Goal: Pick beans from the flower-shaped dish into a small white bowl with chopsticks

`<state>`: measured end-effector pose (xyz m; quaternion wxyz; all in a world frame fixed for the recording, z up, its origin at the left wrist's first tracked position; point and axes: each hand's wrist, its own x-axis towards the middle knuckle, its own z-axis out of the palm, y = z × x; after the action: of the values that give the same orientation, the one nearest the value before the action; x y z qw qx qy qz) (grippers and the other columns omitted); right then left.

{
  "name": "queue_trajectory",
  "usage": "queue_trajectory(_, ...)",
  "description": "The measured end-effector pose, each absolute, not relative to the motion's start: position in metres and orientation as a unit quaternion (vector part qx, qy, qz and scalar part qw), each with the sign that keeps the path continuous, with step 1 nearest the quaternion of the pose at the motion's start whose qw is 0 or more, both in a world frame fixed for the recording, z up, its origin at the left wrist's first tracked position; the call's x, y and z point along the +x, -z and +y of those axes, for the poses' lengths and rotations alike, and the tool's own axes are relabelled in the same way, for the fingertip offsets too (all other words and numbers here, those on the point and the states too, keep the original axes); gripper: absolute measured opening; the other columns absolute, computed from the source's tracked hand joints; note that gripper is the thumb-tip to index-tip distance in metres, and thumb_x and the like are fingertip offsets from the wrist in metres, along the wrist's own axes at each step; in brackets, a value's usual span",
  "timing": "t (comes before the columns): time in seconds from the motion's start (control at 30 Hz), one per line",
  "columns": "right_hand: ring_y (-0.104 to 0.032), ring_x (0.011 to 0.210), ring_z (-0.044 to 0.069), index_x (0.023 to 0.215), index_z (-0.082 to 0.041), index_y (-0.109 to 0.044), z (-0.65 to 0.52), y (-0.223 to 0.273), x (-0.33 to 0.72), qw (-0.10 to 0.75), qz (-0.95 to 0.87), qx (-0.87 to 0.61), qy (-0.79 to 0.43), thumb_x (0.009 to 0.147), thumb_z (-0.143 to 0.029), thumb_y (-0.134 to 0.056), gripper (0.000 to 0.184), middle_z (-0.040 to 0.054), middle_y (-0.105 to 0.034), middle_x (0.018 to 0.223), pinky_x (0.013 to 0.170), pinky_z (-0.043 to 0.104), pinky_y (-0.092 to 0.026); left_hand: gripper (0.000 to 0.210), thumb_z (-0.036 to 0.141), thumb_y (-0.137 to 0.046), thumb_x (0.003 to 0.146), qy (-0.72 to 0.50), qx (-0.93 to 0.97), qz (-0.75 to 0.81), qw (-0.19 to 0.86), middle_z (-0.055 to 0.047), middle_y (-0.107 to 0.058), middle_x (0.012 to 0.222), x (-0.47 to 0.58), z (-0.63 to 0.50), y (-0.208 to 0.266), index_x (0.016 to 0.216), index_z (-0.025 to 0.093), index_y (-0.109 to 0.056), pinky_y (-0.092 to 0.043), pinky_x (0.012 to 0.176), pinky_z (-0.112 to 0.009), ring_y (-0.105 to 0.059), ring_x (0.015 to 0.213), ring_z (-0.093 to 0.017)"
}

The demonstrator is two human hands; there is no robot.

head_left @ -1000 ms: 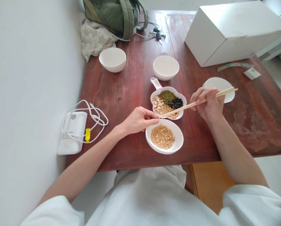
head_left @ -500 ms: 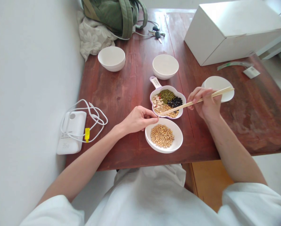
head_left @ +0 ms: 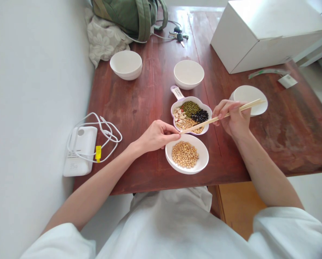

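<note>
Fingers [head_left: 226, 109] of the right hand [head_left: 232, 117] are pinched around a pair of wooden chopsticks [head_left: 220, 117], whose tips reach down to the near edge of the flower-shaped dish [head_left: 207, 108], at the pale beans. That dish has a lilac rim and a short handle with a small label [head_left: 177, 92]; its print is too small to read. Inside it lie green mung beans [head_left: 190, 107], black beans [head_left: 200, 116], pale soybeans [head_left: 186, 124] and some whitish and reddish kernels [head_left: 178, 115]. The left hand [head_left: 157, 136] rests on the table [head_left: 134, 108] with its fingers curled, the fingertips touching the far rim of the white bowl of soybeans [head_left: 201, 165], which stands just in front of the flower dish, near the table's front edge.

Three more white bowls stand on the red-brown wood: one [head_left: 125, 64] at the far left, one [head_left: 188, 73] just behind the dish's handle, and one [head_left: 251, 93] partly hidden behind the right hand. A large white box [head_left: 263, 32] sits at the far right, with a thin plastic wrapper [head_left: 269, 72] and a small white tag [head_left: 286, 81] near it. At the far end lie a green backpack [head_left: 131, 16], a floral cloth [head_left: 104, 37] and keys [head_left: 179, 36]. On the left edge sits a white device [head_left: 80, 151] with a coiled cable [head_left: 107, 135] bearing a yellow tag [head_left: 97, 153]; its faint marking cannot be read.
</note>
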<state>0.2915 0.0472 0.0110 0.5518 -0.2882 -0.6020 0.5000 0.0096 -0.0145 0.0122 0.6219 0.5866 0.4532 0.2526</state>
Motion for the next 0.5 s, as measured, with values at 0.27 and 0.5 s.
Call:
queue_trajectory(0.27, -0.057, 0.046, 0.015, 0.06, -0.023, -0.074, 0.0481, -0.0127, 0.292, 0.558, -0.594, -0.297, -0.497, 0.095, -0.065, -0.07, 0.054, 0.0061, -0.063, 0.062, 0.033, 0.029, -0.04, 0.031, 0.04, -0.079, 0.085, -0.254, 0.584, 0.451, 0.626, -0.004, -0.071, 0.067, 0.0098, -0.0144, -0.0114, 0.095, 0.011, -0.086, -0.032, 0.046, -0.019, -0.05, 0.051, -0.007)
queue_trajectory(0.5, -0.058, 0.047, 0.015, 0.06, -0.023, -0.074, 0.0476, -0.0115, 0.2923, 0.552, -0.602, -0.291, -0.498, 0.096, -0.063, -0.07, 0.053, 0.007, -0.062, 0.062, 0.033, 0.029, -0.04, 0.029, 0.038, -0.079, 0.085, -0.254, 0.586, 0.451, 0.623, -0.002, -0.068, 0.063, 0.01, -0.0143, -0.0125, 0.095, 0.012, -0.086, -0.03, 0.044, -0.018, -0.048, 0.05, -0.006)
